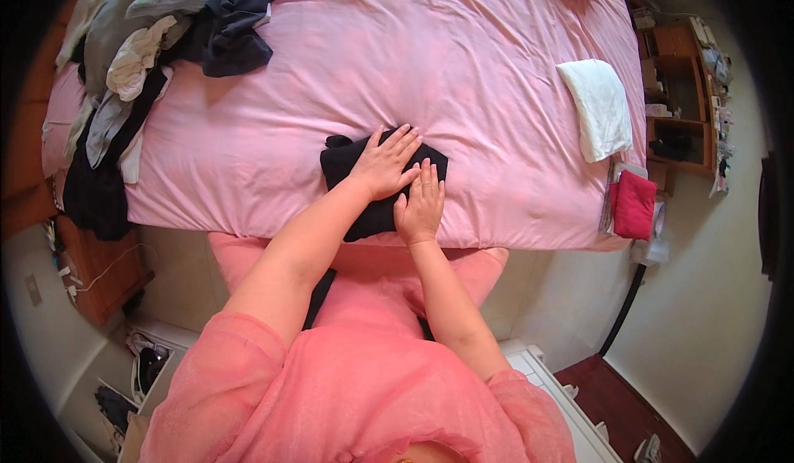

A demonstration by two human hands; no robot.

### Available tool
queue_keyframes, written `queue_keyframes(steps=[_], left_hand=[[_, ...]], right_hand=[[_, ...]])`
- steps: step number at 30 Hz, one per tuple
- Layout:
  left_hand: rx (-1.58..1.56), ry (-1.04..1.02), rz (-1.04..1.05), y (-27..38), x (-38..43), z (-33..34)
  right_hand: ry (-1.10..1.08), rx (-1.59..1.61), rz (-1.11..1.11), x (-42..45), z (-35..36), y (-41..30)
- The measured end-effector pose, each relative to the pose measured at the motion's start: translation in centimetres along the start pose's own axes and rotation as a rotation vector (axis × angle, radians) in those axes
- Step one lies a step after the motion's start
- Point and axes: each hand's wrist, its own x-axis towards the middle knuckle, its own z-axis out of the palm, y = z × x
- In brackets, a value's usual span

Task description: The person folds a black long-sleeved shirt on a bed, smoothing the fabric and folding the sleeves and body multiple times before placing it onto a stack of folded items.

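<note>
A black garment (344, 164), folded into a small bundle, lies near the front edge of the bed. Both my palms rest flat on top of it. My left hand (386, 162) lies across its upper middle, the fingers a little apart and pointing to the far right. Closer to me, my right hand (423, 202) presses on its right part, fingers pointing away. The thumb side of one hand almost meets the other. Part of the cloth is hidden under my hands and left forearm.
Loose clothes (180, 22) are heaped at the bed's left. On the pink sheet (496, 90), a folded white cloth (597, 109) lies at the right. A folded red cloth (634, 205) sits by the right corner. Beyond stand wooden shelves (679, 90). A wooden nightstand (102, 267) is at left.
</note>
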Motion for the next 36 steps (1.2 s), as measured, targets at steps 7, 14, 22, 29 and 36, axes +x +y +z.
queue_keyframes(steps=[7,14,22,29,36], left_hand=[[-0.004,-0.016,-0.042,0.1,0.5,0.1],[-0.010,0.015,-0.038,0.2,0.5,0.3],[0.009,0.048,-0.093,0.2,0.7,0.4],[0.171,-0.005,-0.209,-1.5,0.4,-3.3],[-0.269,0.503,-0.606,-4.5,-7.2,-2.5]], right_hand=[[0.031,0.057,0.007,0.0,0.2,0.3],[0.093,0.087,-0.007,-0.2,0.4,0.8],[0.099,0.079,-0.006,-1.0,0.4,1.4],[0.062,0.205,0.079,-2.5,-0.1,4.1],[0.120,0.410,0.166,-1.4,-1.5,4.9]])
